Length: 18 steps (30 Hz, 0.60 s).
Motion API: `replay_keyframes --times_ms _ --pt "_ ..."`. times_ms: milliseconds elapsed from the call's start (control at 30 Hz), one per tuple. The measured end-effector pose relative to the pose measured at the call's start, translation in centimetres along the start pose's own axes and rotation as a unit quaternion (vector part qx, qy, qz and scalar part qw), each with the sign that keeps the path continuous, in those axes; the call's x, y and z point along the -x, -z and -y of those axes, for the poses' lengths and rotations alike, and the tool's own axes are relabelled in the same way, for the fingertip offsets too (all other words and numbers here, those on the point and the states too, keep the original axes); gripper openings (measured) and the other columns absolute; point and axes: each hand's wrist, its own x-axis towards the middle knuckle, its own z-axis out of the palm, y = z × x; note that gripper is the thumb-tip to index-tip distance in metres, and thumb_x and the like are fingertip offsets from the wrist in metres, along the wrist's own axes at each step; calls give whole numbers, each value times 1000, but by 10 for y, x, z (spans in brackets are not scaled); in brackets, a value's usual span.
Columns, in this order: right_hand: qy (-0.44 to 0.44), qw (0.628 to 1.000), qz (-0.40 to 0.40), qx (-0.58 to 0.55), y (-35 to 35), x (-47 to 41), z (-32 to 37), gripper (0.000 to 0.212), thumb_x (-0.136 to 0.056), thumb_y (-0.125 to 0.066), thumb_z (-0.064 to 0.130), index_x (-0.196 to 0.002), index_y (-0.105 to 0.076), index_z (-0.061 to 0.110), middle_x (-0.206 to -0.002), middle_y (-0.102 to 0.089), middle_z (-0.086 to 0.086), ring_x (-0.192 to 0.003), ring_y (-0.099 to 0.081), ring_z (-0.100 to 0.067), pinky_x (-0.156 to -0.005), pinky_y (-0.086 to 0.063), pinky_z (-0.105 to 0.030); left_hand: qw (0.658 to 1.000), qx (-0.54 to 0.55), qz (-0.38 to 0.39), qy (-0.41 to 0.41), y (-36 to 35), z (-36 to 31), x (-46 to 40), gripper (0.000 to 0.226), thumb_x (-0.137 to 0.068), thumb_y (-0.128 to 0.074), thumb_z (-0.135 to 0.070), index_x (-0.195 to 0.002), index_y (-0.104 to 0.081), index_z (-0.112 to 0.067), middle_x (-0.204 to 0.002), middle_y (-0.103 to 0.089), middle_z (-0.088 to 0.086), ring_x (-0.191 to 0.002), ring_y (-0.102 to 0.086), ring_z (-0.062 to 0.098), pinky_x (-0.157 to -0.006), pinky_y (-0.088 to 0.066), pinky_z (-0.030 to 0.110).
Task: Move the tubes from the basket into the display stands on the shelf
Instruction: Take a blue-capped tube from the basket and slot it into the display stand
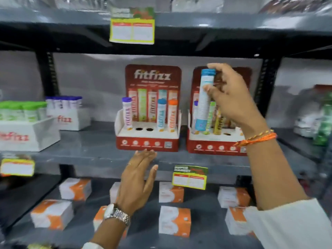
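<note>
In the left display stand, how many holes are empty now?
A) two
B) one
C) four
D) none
A: the left display stand holds a purple-capped tube, a blue-capped tube and an orange-capped tube, with two dark empty holes between them.

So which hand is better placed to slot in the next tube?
The right hand. It holds the blue-capped tube upright above the right display stand, which has an open hole. The left hand is empty, lower, at the shelf edge.
</note>
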Motion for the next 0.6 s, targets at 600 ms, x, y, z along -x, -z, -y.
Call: replay_keyframes --times_ms 600 --pt "-79 974 -49 206 35 27 -96 49 -84 -73 -1 -126 -57 16 -127 -61 -7 -113 -56 -13 -102 -50 -34 988 -139 -35 -57 -41 23 -4 40 -100 -45 -31 -124 -68 -8 -121 -70 10 -109 -62 30 -99 -43 43"
